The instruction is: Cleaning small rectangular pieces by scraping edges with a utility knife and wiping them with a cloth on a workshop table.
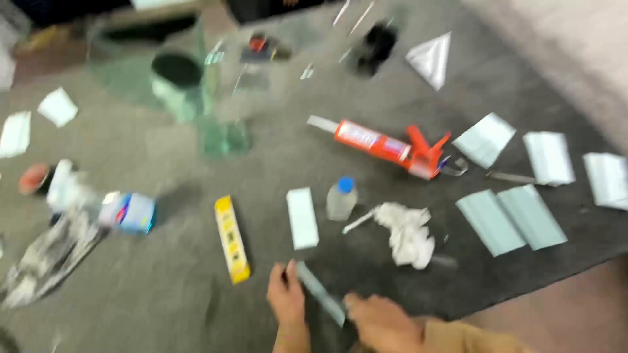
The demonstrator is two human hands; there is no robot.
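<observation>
On a grey mat (163,301) over the floor, both hands grip one pale strip (320,294) near the front edge: left hand (286,302) fingers closed on its upper end, right hand (383,323) on its lower. Five pale panels lie right. One caulk gun (392,147), one bottle (341,198), one green pot (176,82), its contents dark and blurred.

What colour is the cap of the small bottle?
Blue; the cap of the bottle shows in the head view.
</observation>
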